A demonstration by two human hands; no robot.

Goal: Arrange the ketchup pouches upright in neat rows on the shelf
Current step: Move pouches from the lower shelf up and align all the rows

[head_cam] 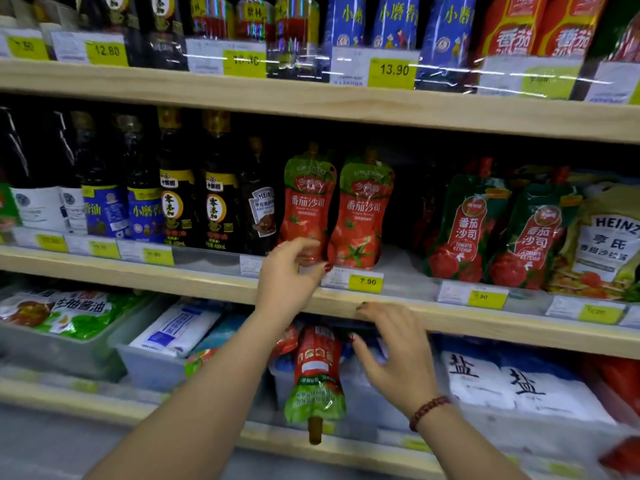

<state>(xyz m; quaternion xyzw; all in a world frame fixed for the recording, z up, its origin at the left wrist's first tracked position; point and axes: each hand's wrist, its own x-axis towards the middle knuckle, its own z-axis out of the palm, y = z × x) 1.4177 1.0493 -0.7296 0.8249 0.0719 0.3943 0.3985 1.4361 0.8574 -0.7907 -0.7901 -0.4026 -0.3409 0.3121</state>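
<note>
Ketchup pouches: two red-and-green ones upright side by side, touching, at the front of the middle shelf (207,282), left pouch (306,202) and right pouch (362,211), spouts up. Just below the right one, a yellow price tag (367,281) reading 7.90. A third ketchup pouch (317,375) upside down below the middle shelf, spout pointing down, hanging out over the front of a clear plastic bin (152,370) area on the lower shelf; cannot tell what bears it up.

Left hand (289,271) raised at the foot of the left pouch, grip partly open, fingers curled, fingertips (304,242) touching the pouch's lower left edge, thumb near the bottom corner; not closed round it. Right hand (394,355) lower, in front of the shelf edge, just right of the upside-down pouch, grip spread wide and holding nothing, motion-blurred. On the right wrist, a dark red bead bracelet (427,410).

To the left on the middle shelf, dark sauce bottles (197,202) in a row. To the right, well apart from the two pouches across a bare gap, green-and-red ketchup pouches (471,230) leaning, then a Heinz pouch (609,237). On the lower shelf, clear bins with flat packets inside: green-and-white bags (74,311) at left, white salt bags (512,386) at right. On the top shelf, dark bottles, blue pouches (394,22) and red pouches.
</note>
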